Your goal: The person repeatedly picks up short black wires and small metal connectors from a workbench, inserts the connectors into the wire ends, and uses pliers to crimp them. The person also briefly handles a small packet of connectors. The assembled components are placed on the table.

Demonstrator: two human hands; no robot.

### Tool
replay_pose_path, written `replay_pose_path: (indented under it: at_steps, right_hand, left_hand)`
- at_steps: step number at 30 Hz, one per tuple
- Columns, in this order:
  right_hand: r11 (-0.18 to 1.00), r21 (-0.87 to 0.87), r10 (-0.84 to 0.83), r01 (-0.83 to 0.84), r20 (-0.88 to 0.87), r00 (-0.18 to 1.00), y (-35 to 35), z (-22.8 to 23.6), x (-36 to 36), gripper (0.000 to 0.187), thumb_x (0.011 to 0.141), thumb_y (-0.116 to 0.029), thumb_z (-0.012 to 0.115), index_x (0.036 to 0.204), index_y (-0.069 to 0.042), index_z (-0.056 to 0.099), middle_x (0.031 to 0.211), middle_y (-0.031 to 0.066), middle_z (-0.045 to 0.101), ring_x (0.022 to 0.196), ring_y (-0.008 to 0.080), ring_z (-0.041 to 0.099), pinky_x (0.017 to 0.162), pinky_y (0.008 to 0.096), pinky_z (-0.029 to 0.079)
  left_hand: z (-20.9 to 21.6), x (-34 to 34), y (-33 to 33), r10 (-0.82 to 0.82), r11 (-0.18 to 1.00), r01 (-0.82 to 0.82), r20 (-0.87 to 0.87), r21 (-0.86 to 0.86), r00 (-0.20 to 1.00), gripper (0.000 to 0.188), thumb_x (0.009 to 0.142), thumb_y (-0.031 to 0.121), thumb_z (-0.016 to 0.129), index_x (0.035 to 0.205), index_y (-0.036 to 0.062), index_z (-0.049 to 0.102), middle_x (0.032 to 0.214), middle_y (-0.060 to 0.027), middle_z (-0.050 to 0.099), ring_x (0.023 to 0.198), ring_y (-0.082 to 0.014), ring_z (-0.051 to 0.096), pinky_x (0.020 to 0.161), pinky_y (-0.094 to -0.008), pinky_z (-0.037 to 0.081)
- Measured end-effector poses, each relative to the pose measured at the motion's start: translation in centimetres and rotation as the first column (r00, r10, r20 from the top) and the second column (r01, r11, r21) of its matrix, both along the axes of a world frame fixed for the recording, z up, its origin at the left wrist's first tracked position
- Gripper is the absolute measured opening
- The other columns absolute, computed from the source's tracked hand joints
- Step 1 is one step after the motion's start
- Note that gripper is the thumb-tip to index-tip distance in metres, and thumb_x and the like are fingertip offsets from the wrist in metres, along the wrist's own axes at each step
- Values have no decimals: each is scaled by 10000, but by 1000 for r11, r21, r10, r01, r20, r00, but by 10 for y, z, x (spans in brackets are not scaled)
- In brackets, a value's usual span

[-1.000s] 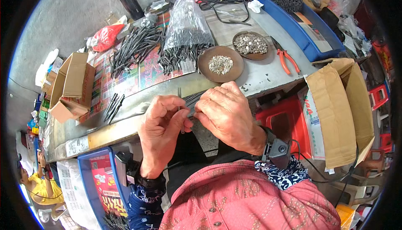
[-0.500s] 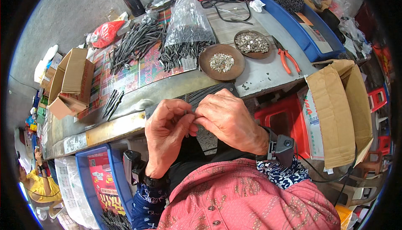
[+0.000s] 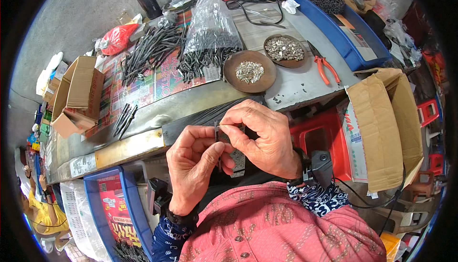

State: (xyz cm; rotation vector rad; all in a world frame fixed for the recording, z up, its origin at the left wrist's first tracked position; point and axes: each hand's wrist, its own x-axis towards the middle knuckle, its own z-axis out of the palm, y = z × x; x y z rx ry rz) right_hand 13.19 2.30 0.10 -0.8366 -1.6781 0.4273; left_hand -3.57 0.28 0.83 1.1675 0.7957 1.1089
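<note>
My left hand (image 3: 194, 169) pinches a thin dark strip (image 3: 216, 134) between thumb and fingers, holding it roughly upright above my lap. At the strip's upper end, the thumb and forefinger of my right hand (image 3: 265, 137) close on the tip, which looks greyish and too small to make out. Just beyond my hands, a brown round dish (image 3: 230, 77) holds small shiny metal pieces (image 3: 249, 72). A second dish beside it carries greyer metal bits (image 3: 285, 48). Several black strips (image 3: 125, 120) lie near the table edge on the left.
Pliers with orange handles (image 3: 327, 66) rest right of the dishes. Behind lie a heap of black strips (image 3: 149, 54) and a clear bag (image 3: 210, 23) of more. Cardboard boxes (image 3: 82, 88) flank both sides. A blue tray (image 3: 341, 28) and red stool (image 3: 312, 131) are at right.
My hands have moved slightly apart, and the right fingers have risen to the strip's top end. More of the strip shows between them now.
</note>
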Motion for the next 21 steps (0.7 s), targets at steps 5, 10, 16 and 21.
replay_pose_path:
  at_steps: [5, 10, 16, 21]
  right_hand:
    - [1000, 18, -7, 7, 6, 1000, 0, -2, 0, 126, 785, 40, 688, 893, 4, 634, 828, 103, 654, 732, 205, 649, 638, 297, 524]
    - [998, 47, -32, 32, -1, 999, -1, -4, -1, 128, 782, 36, 691, 889, -4, 632, 824, 107, 652, 723, 224, 649, 626, 309, 519]
    - [987, 127, -108, 101, 54, 993, -2, -6, -3, 148, 758, 34, 704, 880, -12, 634, 821, 111, 657, 718, 252, 647, 630, 327, 520]
    - [986, 118, -122, 114, 61, 991, -3, -7, -4, 148, 756, 29, 710, 880, -14, 641, 818, 113, 660, 722, 253, 650, 637, 325, 520]
  left_hand:
    - [0, 2, -3, 21, 999, -20, -24, 32, 1000, 160, 930, -43, 561, 1080, -69, 514, 882, -148, 677, 682, -145, 659, 570, -256, 561]
    - [-1, 7, -6, 87, 992, -78, -97, 99, 991, 179, 911, -64, 578, 1081, -66, 524, 863, -128, 674, 677, -127, 655, 564, -242, 556]
    - [-6, 12, -9, 243, 956, -186, -255, 227, 936, 162, 897, -96, 575, 1048, -51, 540, 793, -98, 653, 647, -123, 638, 577, -241, 543]
    - [-17, 12, -6, 406, 851, -208, -353, 483, 843, 155, 869, -59, 648, 1014, -44, 597, 801, -82, 687, 684, -92, 678, 594, -214, 547]
